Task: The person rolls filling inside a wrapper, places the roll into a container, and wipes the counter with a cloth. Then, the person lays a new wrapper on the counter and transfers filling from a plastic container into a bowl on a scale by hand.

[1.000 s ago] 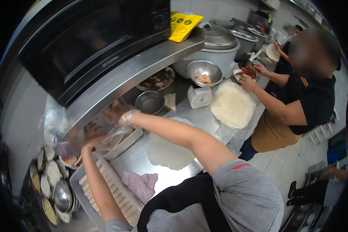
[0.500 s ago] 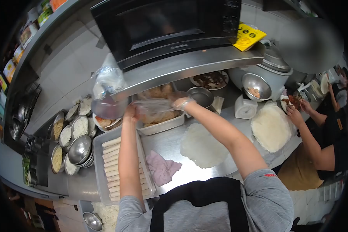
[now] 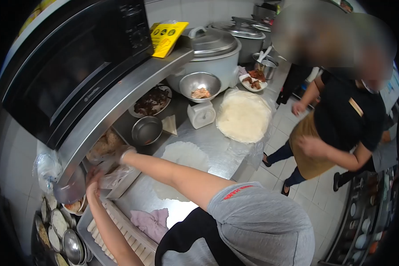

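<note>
Clear plastic film stretches between my two hands over a white rectangular tub on the steel counter. My left hand, slightly blurred, is closed at the film's left end. My right hand reaches over the tub from the right, with clear plastic around its wrist; its fingers are smeared and partly hidden. Behind it, brownish food shows through plastic under the shelf. Below my left forearm is a tray of pale rolls in a row.
A translucent round wrapper and pink cloth lie on the counter. Beyond are a dark pan, a white scale and stacked wrappers. The microwave shelf overhangs my hands. A co-worker stands to the right.
The view has swung right, so my hands and the tub appear further left and lower. The co-worker has stepped back from the plate of dark red food, hands now off it.
</note>
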The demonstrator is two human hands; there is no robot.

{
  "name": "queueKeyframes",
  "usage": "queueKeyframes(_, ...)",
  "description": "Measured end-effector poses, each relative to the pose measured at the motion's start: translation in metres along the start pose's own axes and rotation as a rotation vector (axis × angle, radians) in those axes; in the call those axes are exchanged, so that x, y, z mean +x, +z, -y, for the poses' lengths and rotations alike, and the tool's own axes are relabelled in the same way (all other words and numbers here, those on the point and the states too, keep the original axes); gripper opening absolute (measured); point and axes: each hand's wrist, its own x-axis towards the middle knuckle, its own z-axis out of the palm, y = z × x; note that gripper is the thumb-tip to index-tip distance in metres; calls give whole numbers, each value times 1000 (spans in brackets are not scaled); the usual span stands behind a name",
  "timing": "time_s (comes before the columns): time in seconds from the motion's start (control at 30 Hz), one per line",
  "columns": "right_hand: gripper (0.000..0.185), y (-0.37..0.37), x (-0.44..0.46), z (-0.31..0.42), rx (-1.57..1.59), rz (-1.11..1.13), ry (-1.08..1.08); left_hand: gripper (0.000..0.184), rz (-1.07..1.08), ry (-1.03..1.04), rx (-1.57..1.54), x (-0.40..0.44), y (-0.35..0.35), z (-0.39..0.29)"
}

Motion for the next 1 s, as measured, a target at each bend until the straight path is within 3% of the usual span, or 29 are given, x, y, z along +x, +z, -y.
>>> queueKeyframes(0.07,58,9,10,-2,-17,15,11,84,20,-170,412,-3,1,-14)
queueKeyframes(0.1,60,18,22,-10,15,4,7,93,-24,-289,372,-20,15,-35)
queueKeyframes(0.23,66,40,46,-26,56,17,31,92,-225,-198,322,7,15,1)
queueKeyframes(0.27,66,36,41,-26,51,32,30,92,-193,-210,510,7,20,-2)
queueKeyframes(0.33,65,25,36,-26,-466,181,-301,92,-107,-240,889,8,34,-8)
queueKeyframes(0.4,65,57,76,-47,-386,161,-288,94,-2,-263,1262,10,43,-10)
queueKeyframes(0.43,66,81,102,-61,-305,126,-274,94,-2,-284,1261,10,42,-5)
queueKeyframes(0.47,67,96,116,-66,-221,91,-259,93,-19,-257,1146,10,40,3)
queueKeyframes(0.5,62,44,56,-34,-534,169,-331,92,-38,-226,1034,11,36,10)
queueKeyframes(0.53,62,51,62,-35,-526,180,-336,92,-39,-240,1040,12,31,17)
queueKeyframes(0.6,56,59,72,-45,-66,64,-131,91,-21,-238,852,20,28,28)
queueKeyframes(0.63,56,62,75,-52,-65,72,-125,91,-16,-246,852,22,31,33)
queueKeyframes(0.7,49,80,81,-54,-482,-203,-411,88,-40,-171,626,19,26,46)
queueKeyframes(0.77,44,72,85,-44,-498,-13,-419,81,-25,-216,612,33,16,75)
queueKeyframes(0.83,35,64,67,-38,-221,36,-551,75,-62,-181,446,20,21,64)
queueKeyframes(0.9,36,87,71,-48,-432,-338,-614,70,-84,-152,214,10,28,45)
queueKeyframes(0.97,41,47,51,-11,-351,52,-383,66,-82,-128,24,3,32,31)
queueKeyframes(1.0,41,56,55,-10,-357,65,-400,64,-76,-121,-41,1,34,27)
